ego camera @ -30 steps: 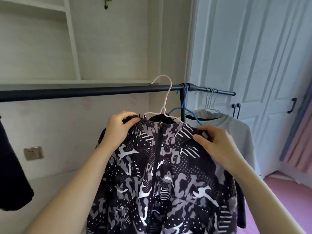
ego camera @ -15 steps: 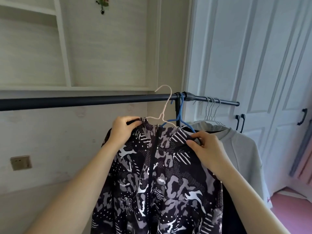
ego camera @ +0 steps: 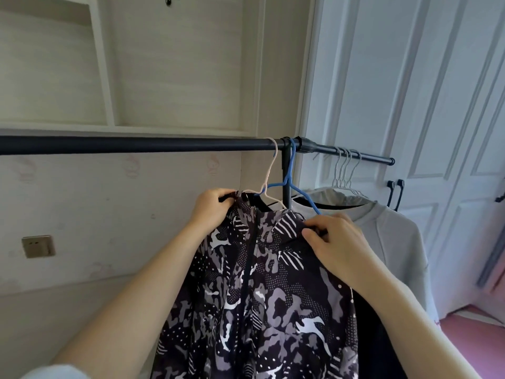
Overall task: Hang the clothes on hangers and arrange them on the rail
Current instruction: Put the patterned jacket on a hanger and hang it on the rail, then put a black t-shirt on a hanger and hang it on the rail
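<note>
Patterned jacket [ego camera: 262, 291] hung on white hanger [ego camera: 269, 187], hooked over rail [ego camera: 136, 144]. Left hand [ego camera: 214, 205] pinched collar, right hand [ego camera: 332, 242] gripped shoulder fabric; likely squaring it so it wouldn't slip.

Head view. Black rail [ego camera: 136, 144] ran level across the frame. White hanger [ego camera: 269, 173] hooked over the rail just left of the black upright post [ego camera: 286, 176]; blue hanger [ego camera: 291, 181] hooked at the post. Patterned black-and-grey jacket [ego camera: 259, 296] hung on the white hanger, zip closed. Left hand [ego camera: 216, 206] gripped the jacket's left shoulder at the collar; right hand [ego camera: 330, 239] pinched the right shoulder fabric. Grey sweatshirt [ego camera: 388, 242] hung near the rail's right end, beside several white hangers [ego camera: 345, 170].
</note>
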{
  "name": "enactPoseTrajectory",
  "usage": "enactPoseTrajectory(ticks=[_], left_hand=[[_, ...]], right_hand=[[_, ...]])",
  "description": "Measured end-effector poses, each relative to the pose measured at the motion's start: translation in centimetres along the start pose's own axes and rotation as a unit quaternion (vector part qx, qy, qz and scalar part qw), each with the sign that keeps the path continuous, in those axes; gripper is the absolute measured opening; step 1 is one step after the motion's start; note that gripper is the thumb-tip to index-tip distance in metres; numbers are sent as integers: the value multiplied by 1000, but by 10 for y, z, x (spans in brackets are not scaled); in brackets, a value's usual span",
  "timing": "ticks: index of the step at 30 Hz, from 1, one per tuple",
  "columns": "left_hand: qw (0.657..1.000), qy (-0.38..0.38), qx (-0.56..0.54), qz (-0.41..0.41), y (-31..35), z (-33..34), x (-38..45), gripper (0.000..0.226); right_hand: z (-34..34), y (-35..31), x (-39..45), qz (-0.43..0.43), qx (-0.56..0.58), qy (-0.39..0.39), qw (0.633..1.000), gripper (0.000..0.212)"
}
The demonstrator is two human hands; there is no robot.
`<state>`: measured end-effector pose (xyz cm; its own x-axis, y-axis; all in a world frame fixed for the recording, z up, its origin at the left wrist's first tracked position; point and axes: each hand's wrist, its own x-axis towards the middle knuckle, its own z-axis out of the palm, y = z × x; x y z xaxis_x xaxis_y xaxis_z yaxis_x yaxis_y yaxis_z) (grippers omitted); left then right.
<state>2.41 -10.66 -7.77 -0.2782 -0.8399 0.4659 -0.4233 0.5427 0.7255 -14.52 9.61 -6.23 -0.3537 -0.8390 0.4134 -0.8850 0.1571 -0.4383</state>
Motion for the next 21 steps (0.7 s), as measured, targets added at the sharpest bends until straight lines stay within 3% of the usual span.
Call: enactPoseTrajectory(ticks=[5, 13, 21], left_hand=[[1000, 4, 19, 11, 7, -15, -26, 37], [997, -13, 65, 45, 19, -80, -93, 27], [985, 94, 147, 6, 19, -194, -165, 24]], right_hand=[[-8, -26, -12, -109, 48, 124, 985, 26], [31, -87, -11, -196, 180, 18, 964, 28], [58, -170, -33, -257, 272, -78, 924, 24]])
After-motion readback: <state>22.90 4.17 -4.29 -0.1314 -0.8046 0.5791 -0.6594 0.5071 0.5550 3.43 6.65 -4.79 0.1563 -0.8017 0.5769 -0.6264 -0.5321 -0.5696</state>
